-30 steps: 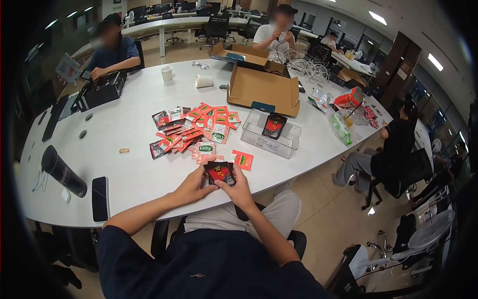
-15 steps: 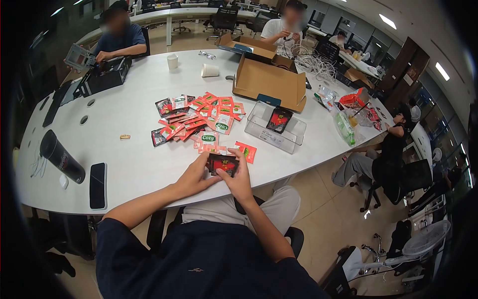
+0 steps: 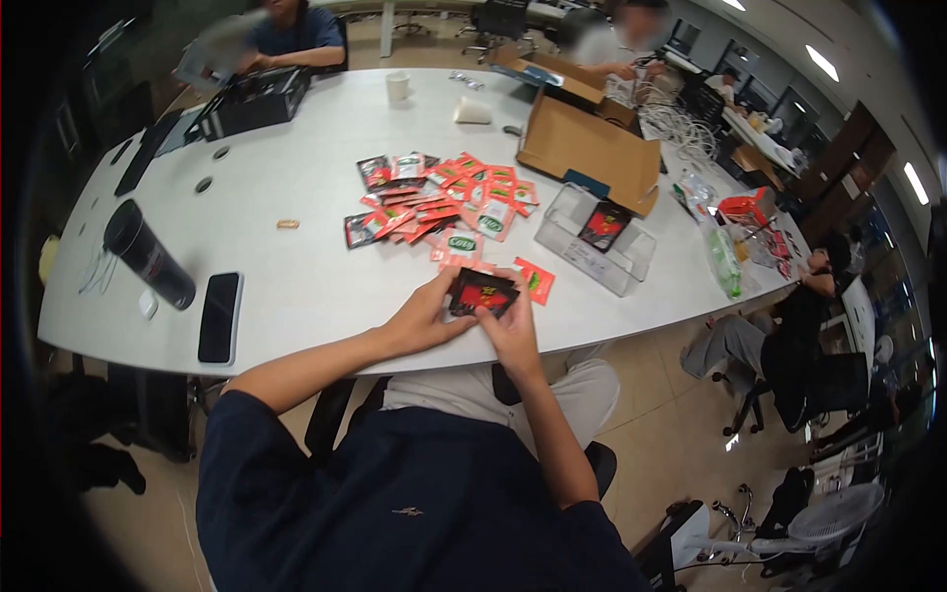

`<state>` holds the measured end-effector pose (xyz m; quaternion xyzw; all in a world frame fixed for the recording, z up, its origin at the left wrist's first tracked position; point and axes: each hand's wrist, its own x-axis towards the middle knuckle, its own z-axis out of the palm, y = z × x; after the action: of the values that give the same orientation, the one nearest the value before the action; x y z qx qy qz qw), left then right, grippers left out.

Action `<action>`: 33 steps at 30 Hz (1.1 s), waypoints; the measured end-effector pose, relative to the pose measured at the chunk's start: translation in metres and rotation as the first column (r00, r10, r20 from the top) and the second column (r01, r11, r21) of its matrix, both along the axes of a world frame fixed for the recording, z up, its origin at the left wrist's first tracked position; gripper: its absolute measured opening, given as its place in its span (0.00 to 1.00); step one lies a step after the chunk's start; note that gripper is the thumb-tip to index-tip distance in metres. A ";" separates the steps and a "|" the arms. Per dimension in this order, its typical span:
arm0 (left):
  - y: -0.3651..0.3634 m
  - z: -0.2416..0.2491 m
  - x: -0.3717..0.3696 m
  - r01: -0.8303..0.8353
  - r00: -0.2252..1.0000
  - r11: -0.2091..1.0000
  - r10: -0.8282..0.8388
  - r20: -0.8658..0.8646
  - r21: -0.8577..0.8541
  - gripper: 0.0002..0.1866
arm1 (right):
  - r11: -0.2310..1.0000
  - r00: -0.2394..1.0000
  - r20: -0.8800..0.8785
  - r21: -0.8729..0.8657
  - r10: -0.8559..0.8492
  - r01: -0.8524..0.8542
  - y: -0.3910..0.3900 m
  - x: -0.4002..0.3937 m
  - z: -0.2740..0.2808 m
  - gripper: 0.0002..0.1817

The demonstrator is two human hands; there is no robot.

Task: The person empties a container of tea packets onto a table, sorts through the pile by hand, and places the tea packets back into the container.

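Observation:
Black and red sachets point(image 3: 481, 294) are stacked between my two hands at the table's near edge. My left hand point(image 3: 424, 316) is closed on the stack's left side. From the right, my right hand point(image 3: 515, 333) grips it too, with the thumb across the front. Just beyond lies a loose pile of red and black sachets point(image 3: 424, 212), some with a green "Cozy" label. An orange-red sachet point(image 3: 536, 281) is by my right fingers. To the right stands a clear plastic tray point(image 3: 577, 259) with a black and red sachet point(image 3: 604, 226) in it.
On the left are a dark tumbler point(image 3: 150, 259), a phone point(image 3: 220, 318) and a small wrapped item point(image 3: 287, 224). Farther back are paper cups point(image 3: 397, 87), an open cardboard box point(image 3: 590, 148) and tangled cables point(image 3: 676, 128). Other people sit around the table.
My view has swung left and downward, so the table appears farther right and higher. Both hands keep hold of the sachets, which now look slightly more fanned at the top right.

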<state>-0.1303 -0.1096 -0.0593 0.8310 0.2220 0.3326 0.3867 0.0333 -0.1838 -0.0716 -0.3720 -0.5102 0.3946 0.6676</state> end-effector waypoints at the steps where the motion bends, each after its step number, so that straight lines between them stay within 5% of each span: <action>1: 0.000 -0.004 0.000 -0.031 0.999 0.999 0.031 -0.012 0.025 0.36 | 1.000 1.000 -0.009 -0.012 0.018 -0.018 0.001 0.000 -0.001 0.32; 8: 0.001 -0.003 0.001 0.001 0.998 1.000 -0.001 -0.068 -0.003 0.46 | 0.997 0.999 -0.054 -0.080 -0.006 0.001 0.001 -0.006 -0.005 0.33; 16: -0.003 0.020 0.001 -0.022 0.980 0.972 -0.025 -0.197 -0.233 0.39 | 0.996 0.989 0.128 -0.057 -0.068 0.076 0.000 0.004 -0.011 0.31; 19: 0.006 0.016 0.009 0.138 0.990 0.985 -0.136 -0.032 0.098 0.38 | 0.996 0.920 0.383 0.032 -0.086 0.080 -0.012 0.023 0.029 0.31; 22: 0.008 0.040 0.033 0.188 0.982 0.979 -0.186 0.036 -0.077 0.36 | 0.996 0.862 0.501 -0.003 -0.073 0.086 -0.015 0.058 0.066 0.29; 24: 0.021 0.052 0.056 0.219 0.976 0.976 -0.219 0.010 -0.019 0.37 | 0.989 0.830 0.549 -0.040 -0.100 0.145 -0.017 0.077 0.090 0.28; 28: 0.041 0.074 0.115 0.285 0.941 0.950 -0.303 0.151 0.129 0.39 | 0.944 0.695 0.642 0.165 -0.324 0.287 -0.006 0.119 0.121 0.27; 29: 0.044 0.083 0.124 0.349 0.927 0.937 -0.341 0.155 -0.023 0.41 | 0.938 0.717 0.610 0.151 -0.338 0.313 -0.001 0.131 0.124 0.27; 33: 0.063 0.088 0.158 0.231 0.944 0.970 -0.242 0.225 0.076 0.41 | 0.907 0.758 0.524 0.072 -0.387 0.414 0.013 0.176 0.128 0.26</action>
<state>0.0279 -0.0468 0.0287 0.8162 0.0657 0.3839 0.4268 0.2089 -0.1713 0.0561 -0.5821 -0.5722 0.1375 0.5612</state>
